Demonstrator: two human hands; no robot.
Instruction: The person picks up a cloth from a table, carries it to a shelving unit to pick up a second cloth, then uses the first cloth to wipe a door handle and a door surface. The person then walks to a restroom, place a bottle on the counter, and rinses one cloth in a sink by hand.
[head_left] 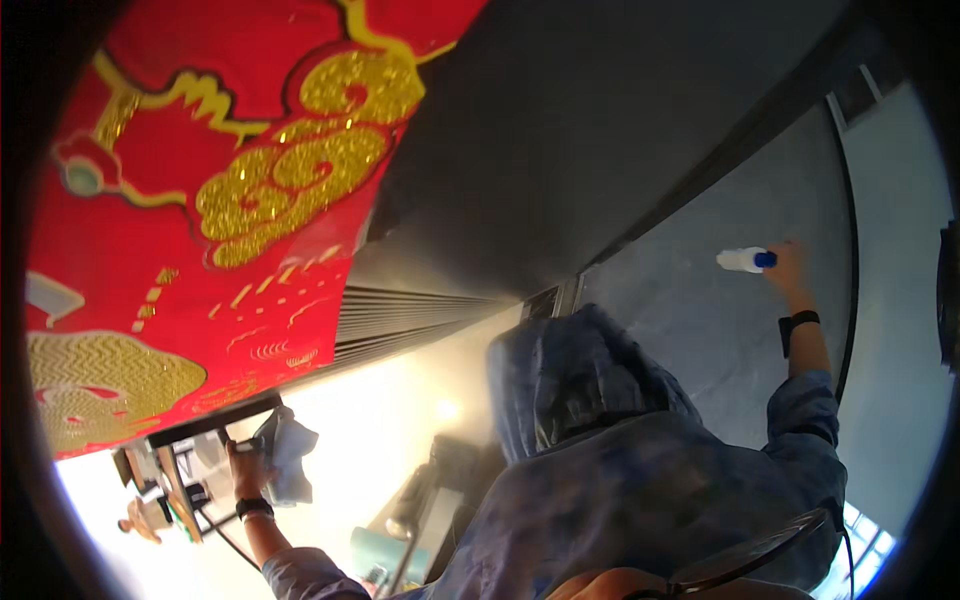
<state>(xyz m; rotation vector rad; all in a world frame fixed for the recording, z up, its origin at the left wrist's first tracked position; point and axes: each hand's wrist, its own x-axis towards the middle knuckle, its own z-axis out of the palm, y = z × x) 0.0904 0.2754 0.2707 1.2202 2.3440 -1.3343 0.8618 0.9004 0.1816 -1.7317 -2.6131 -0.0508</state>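
Head view: A person's right hand (789, 268) is at the far side of a broad grey panel (680, 310), just inside its curved black edge (855, 260), with open surface stretching leftward from it. The left hand (248, 466) is well apart at lower left, near the dark lower rim of a red decorated surface (150, 225) worked with glittering gold cloud shapes. The panel is smooth, with faint pale marks; below the red surface, a brightly lit room shows furniture and another person (150, 515) in the distance. A blue hooded garment (650, 480) fills the lower middle. The right fingers close round the blue top of a white bottle (738, 260), tipped sideways before the panel; the left fingers appear closed on a crumpled blue-grey cloth (291, 458), though blur hides their tips
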